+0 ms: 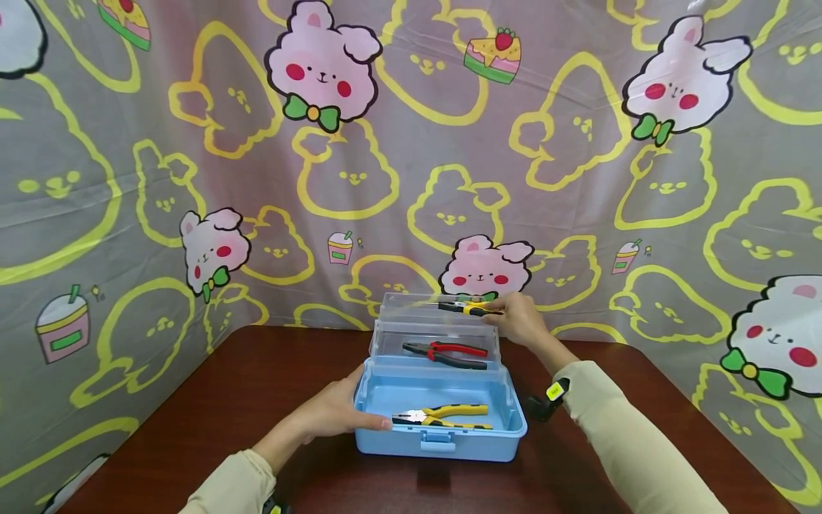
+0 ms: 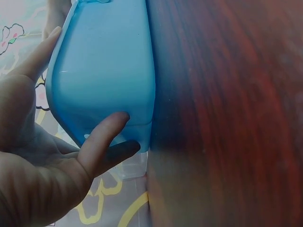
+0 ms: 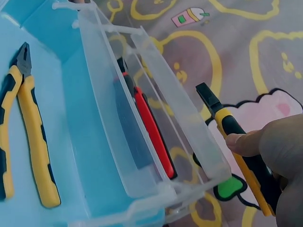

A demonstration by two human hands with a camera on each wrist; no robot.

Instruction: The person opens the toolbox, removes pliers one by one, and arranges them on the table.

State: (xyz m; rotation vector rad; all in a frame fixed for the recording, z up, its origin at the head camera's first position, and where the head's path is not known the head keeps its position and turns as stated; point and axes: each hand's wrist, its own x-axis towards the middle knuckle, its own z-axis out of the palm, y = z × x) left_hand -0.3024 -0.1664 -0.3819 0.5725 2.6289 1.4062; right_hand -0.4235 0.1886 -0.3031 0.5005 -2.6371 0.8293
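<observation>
A light blue toolbox (image 1: 392, 444) stands on the table with its clear trays raised at the back. My left hand (image 1: 330, 408) holds its left side, thumb at the front rim; in the left wrist view the other fingers (image 2: 102, 139) lie against the box wall. My right hand (image 1: 519, 321) grips yellow-and-black pliers (image 3: 232, 127) by the handles, above the upper clear tray (image 1: 401, 308). Pliers with red-and-black handles (image 3: 152, 130) lie in the lower clear tray (image 1: 389, 335). Another pair of yellow-and-black pliers (image 3: 34, 137) lies in the blue bottom compartment.
A dark reddish-brown wooden table (image 1: 212, 421) carries the box. A patterned cloth (image 1: 411, 157) with cartoon figures hangs behind and along both sides of the table. The box's front latch (image 1: 438, 442) faces me.
</observation>
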